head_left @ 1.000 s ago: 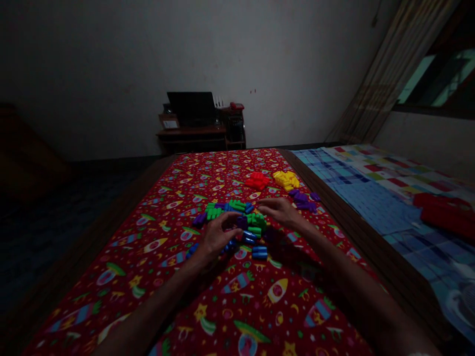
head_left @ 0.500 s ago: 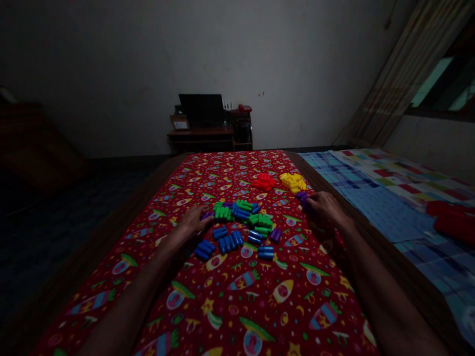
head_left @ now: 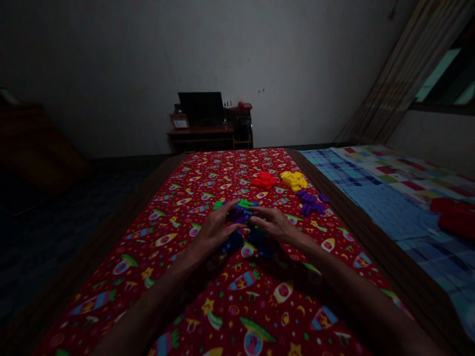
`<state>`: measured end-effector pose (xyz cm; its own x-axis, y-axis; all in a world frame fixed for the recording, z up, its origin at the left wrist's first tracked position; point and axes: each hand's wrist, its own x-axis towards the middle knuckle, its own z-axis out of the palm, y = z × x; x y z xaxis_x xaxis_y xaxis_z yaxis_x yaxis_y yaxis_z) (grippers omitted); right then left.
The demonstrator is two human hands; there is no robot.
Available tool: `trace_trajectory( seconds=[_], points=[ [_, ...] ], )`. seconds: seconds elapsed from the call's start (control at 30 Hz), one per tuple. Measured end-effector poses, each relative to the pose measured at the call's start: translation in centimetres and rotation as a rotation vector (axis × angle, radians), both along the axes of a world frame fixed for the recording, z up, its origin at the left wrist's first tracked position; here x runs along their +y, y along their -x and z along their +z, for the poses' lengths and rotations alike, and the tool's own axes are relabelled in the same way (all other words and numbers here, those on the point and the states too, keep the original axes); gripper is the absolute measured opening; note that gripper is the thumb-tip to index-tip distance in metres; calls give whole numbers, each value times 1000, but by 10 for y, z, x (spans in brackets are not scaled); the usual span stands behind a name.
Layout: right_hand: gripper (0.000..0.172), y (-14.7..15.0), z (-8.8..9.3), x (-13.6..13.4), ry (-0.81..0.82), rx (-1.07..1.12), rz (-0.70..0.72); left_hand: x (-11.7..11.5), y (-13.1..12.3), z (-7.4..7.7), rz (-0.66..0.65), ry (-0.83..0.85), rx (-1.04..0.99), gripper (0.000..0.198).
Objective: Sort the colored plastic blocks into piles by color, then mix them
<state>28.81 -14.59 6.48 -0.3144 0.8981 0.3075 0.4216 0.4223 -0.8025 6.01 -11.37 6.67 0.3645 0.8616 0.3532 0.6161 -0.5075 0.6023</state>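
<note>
My left hand (head_left: 217,228) reaches over the middle pile, with purple plastic blocks (head_left: 239,214) between its thumb and curved fingers. Opposite it, my right hand (head_left: 273,223) has its fingers stretched out and slightly apart, their tips close to the purple blocks; contact is hard to make out. Green blocks (head_left: 245,203) show just behind the fingers. Dark blue blocks (head_left: 233,242) lie in shadow below my left thumb, and more blue blocks (head_left: 265,253) lie under my right hand. My hands hide much of the pile.
On the red patterned cloth (head_left: 245,309) are separate heaps of red blocks (head_left: 264,181), yellow blocks (head_left: 294,181) and purple blocks (head_left: 312,203). A desk with a monitor (head_left: 201,109) stands against the far wall. Blue checked bedding (head_left: 374,198) lies to the right.
My right hand has left the purple heap at the right and moved left to the middle. My left hand has moved right with purple blocks. More of the right-hand purple heap is visible.
</note>
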Motion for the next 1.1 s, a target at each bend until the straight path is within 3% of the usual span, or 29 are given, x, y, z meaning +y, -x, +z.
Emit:
trace_trajectory(
  seconds=[0.1, 0.17, 0.27, 0.37, 0.5, 0.63, 0.73, 0.83, 1.0, 1.1],
  points=[
    [34, 13, -7, -4, 28, 15, 50, -14, -17, -8, -147, 2, -13, 60],
    [28, 5, -7, 1, 8, -26, 2, -10, -14, -11, -170, -19, -10, 55],
    [28, -30, -2, 17, -43, -124, -202, 10, 10, -13, -41, -93, 47, 33],
    [31, -79, 4, 30, -99, -238, -510, 33, 40, -21, 112, -77, 207, 21],
    [36, -132, 4, 30, -136, -475, -867, 49, 53, -41, 88, 20, 351, 29],
    [34, -152, 4, 21, -64, -719, -985, 52, 48, -52, 76, -30, 334, 33],
    [30, -153, 6, 20, 27, -785, -931, 51, 49, -45, 91, 31, 322, 31],
    [29, -151, 8, 20, 80, -770, -860, 51, 56, -29, 133, 162, 277, 30],
    [33, -147, 14, 21, -15, -742, -888, 49, 66, 4, 236, 143, 220, 25],
    [30, -130, 18, 23, -108, -641, -816, 41, 62, 19, 263, 94, 114, 31]
  ],
)
